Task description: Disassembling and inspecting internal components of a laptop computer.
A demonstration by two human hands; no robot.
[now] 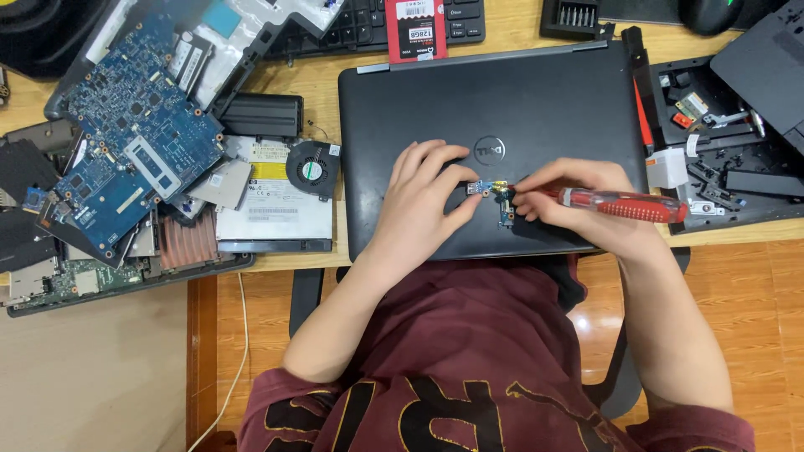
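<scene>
A closed black laptop (502,109) lies at the middle of the desk's (310,84) near edge, and on its lid, toward the near side, sits a small blue circuit board (501,201). To the left of the laptop lie a round black fan (311,165) and a flat silver optical drive (272,209), just beside each other. Farther left, at the desk's left edge, an opened laptop base (50,285) holds a large blue motherboard (134,134) tilted over other boards and a copper heatsink (188,243). At the far edge a black keyboard (368,25) lies with a red flat drive (416,29) on top of it, and a black bit holder (569,17) stands just right of it. At the right edge another open black laptop shell (729,151) holds loose small parts.

The left hand (423,205) rests palm down on the lid, fingers (456,180) spread and curved, the tips pressing the left end of the small board. The right hand (578,197) comes in from the right, its fingers closed around a red-handled screwdriver (624,203) that lies nearly level, tip at the board. Both forearms reach from the near edge, elbows bent outward.
</scene>
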